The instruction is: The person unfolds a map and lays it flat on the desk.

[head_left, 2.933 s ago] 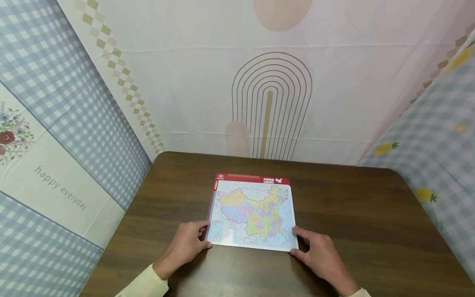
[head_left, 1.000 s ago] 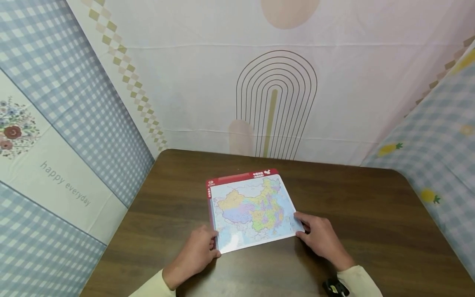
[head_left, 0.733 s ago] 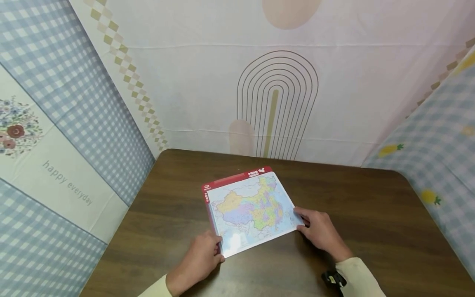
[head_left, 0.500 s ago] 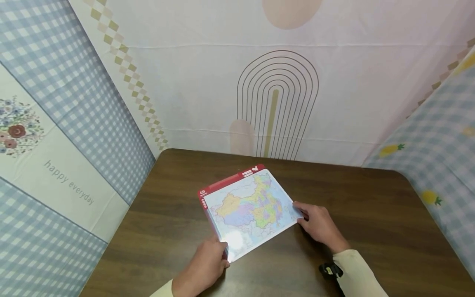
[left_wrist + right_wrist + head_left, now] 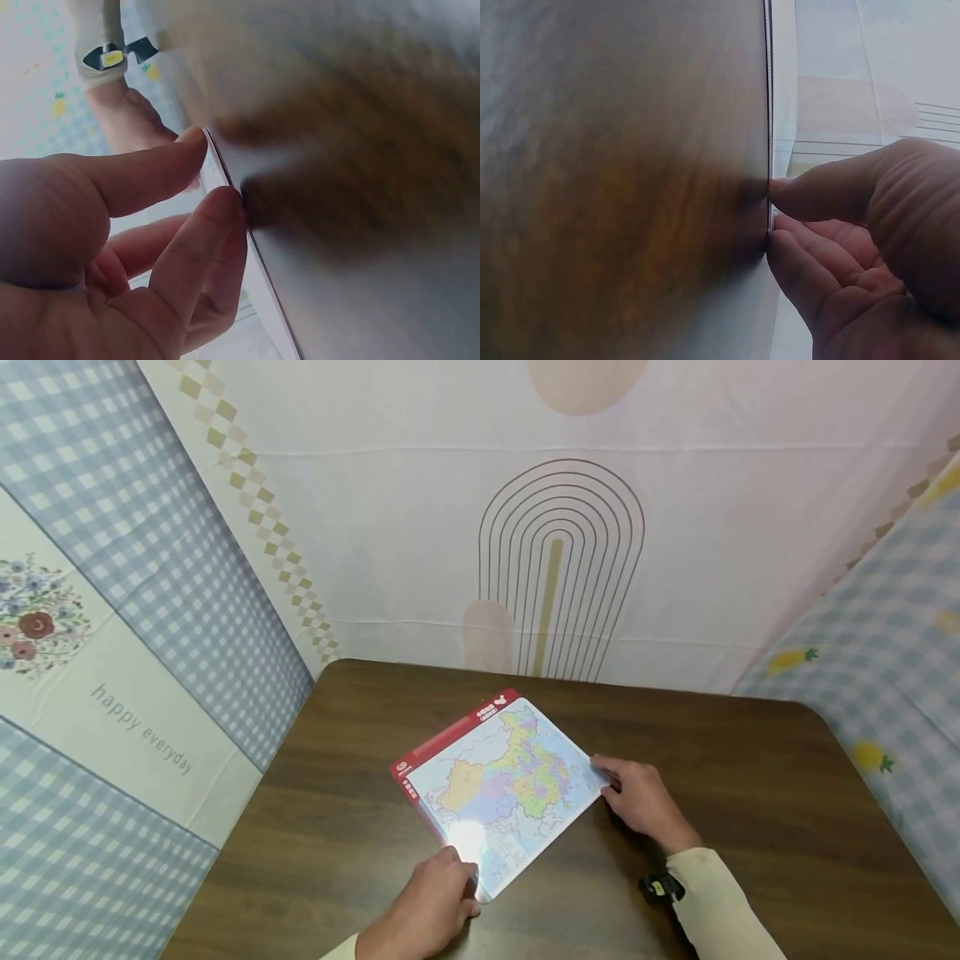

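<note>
A thin, flat map board [image 5: 506,777] with a red border along its far and left edges lies turned at an angle on the brown table. My left hand [image 5: 438,893] holds its near corner, thumb on one edge and fingers on the adjoining one. At the right corner my right hand [image 5: 643,802] grips the board the same way. In the left wrist view, the thumb and fingertips of the left hand [image 5: 150,232] meet the board's thin edge. The right wrist view shows the right hand [image 5: 855,240] with thumb and finger at the edge too.
The wooden table [image 5: 720,777] extends around the board on all sides. A white patterned cloth [image 5: 375,543] hangs behind it, with blue checked cloths [image 5: 112,502] at the sides. A black wrist strap [image 5: 662,887] sits by the right sleeve [image 5: 716,893].
The map board has turned counterclockwise from nearly square to strongly angled. My left hand has moved right and nearer with its corner, while my right hand has moved farther away.
</note>
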`<control>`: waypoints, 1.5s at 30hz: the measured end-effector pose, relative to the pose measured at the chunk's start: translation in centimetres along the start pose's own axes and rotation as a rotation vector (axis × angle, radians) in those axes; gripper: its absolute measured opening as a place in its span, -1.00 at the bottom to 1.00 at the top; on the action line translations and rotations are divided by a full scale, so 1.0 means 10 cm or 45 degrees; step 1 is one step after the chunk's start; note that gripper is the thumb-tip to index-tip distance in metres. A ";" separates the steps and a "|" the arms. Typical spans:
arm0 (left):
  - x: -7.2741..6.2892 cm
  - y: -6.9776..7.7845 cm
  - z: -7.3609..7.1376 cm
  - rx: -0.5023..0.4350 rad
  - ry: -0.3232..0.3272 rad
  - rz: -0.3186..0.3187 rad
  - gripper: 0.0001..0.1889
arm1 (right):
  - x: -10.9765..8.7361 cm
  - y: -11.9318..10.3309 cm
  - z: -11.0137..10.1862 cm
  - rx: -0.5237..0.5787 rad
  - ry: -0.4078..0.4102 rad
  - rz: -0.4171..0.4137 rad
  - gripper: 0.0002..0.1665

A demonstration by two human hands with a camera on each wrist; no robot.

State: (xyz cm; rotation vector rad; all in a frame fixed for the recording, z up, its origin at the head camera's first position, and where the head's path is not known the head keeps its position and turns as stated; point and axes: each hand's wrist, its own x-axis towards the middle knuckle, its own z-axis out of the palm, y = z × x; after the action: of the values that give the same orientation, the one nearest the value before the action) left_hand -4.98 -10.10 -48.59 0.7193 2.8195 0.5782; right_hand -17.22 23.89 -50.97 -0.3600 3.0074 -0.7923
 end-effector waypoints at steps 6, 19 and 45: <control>0.04 -0.14 -0.06 -0.119 -0.028 0.028 -0.71 | -0.07 -0.05 0.03 -0.008 0.037 0.002 -0.40; 0.30 -0.80 -0.41 -0.248 0.124 -0.135 -0.63 | -0.49 -0.79 0.24 0.038 0.080 -0.027 -0.41; 0.79 -1.67 -0.74 -0.129 0.064 -0.180 -0.62 | -1.02 -1.81 0.83 0.085 0.029 -0.053 -0.33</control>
State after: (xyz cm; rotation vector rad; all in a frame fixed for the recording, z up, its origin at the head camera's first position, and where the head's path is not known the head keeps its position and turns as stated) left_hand -20.82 -22.15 -49.24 0.4896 2.8330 0.7172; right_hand -2.75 6.80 -49.90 -0.4159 2.9951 -0.9035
